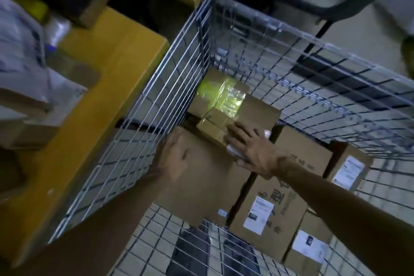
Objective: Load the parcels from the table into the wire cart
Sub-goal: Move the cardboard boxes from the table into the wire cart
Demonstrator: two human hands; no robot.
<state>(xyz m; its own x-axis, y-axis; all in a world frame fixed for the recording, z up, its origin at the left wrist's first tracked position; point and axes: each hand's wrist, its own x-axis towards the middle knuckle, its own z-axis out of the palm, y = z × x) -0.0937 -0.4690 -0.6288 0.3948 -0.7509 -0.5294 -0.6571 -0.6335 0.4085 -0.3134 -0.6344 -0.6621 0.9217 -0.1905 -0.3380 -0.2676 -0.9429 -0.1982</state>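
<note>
We are pressing right hand [251,148], fingers flat and apart, on small taped parcel [212,126] inside wire cart [313,56], toward its far corner. Our left hand [173,159] is resting on large parcel [201,186] against cart's side wall; blurred, so we cannot tell its grip.

Risks we are judging:
- small parcel sliding off uneven stack on release
- left knuckles pinching against mesh

More parcels [26,78] are waiting on surface [107,69] outside cart.

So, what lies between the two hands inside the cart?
In the head view, only a bare stretch of the big box's top lies between the left hand and the right hand.
</note>
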